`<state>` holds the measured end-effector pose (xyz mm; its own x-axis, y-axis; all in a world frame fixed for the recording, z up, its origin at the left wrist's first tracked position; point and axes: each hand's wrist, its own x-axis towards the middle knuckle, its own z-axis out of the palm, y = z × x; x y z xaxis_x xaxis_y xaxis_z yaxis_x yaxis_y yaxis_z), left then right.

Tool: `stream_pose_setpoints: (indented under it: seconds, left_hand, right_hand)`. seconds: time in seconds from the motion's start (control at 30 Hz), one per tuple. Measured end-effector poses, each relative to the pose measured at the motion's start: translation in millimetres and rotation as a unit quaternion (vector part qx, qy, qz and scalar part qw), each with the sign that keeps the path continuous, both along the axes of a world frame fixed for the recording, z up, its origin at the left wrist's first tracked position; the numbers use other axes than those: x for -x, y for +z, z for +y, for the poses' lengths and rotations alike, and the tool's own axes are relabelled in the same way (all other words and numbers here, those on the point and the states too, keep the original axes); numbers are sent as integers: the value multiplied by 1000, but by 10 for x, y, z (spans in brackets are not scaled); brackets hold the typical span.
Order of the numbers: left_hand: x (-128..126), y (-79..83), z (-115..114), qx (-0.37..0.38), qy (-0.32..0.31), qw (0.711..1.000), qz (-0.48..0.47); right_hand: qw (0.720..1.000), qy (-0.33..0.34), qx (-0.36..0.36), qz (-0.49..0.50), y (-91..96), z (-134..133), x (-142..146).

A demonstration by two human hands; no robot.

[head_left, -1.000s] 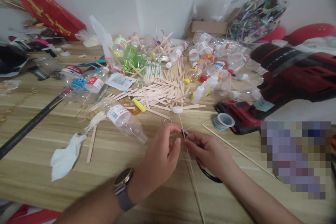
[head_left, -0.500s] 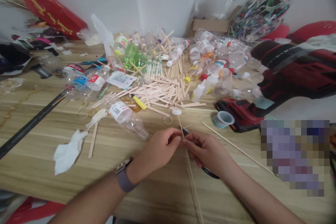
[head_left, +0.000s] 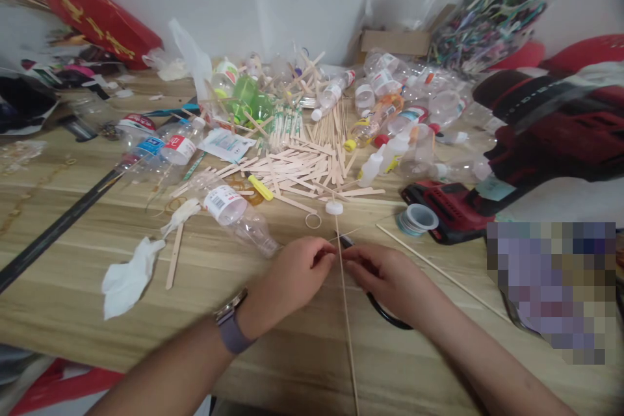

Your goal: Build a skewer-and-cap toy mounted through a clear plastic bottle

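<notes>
A thin wooden stick runs from the near table edge up between my hands. At its far end is a white bottle cap. My left hand, with a watch on the wrist, pinches the stick between thumb and fingertips. My right hand has its thumb and fingers pressed together just right of the stick; what they grip is hidden. A fine pale strand crosses the stick above the fingertips. Black-handled scissors lie partly under my right hand.
A clear bottle lies left of my hands. Beyond are piled craft sticks and several plastic bottles. A red cordless drill stands at right, near a small spool and another stick.
The stick's near end has swung left, so it stands straighter in view. My right fingertips have shifted slightly right, away from the stick. My left hand stays almost in place.
</notes>
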<state>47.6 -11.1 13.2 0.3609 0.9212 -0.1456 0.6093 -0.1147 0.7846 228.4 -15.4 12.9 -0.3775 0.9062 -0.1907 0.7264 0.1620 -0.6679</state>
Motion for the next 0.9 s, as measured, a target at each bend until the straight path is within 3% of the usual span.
stream_pose_setpoints:
  seconds: [0.17, 0.37, 0.67, 0.9]
  left_hand:
    - [-5, -27, -8, -43, -4, 998, 35]
    - [-9, -17, -17, -55, 5, 997, 46]
    - [-28, 28, -18, -27, 31, 999, 27]
    - [-53, 47, -9, 11, 47, 999, -9]
  right_hand:
    - [996, -1, -85, -20, -24, 32, -68]
    - [996, -12, -82, -39, 30, 58, -140]
    - [993, -18, -120, 13, 104, 74, -183]
    - [983, 36, -175, 45, 82, 22, -89]
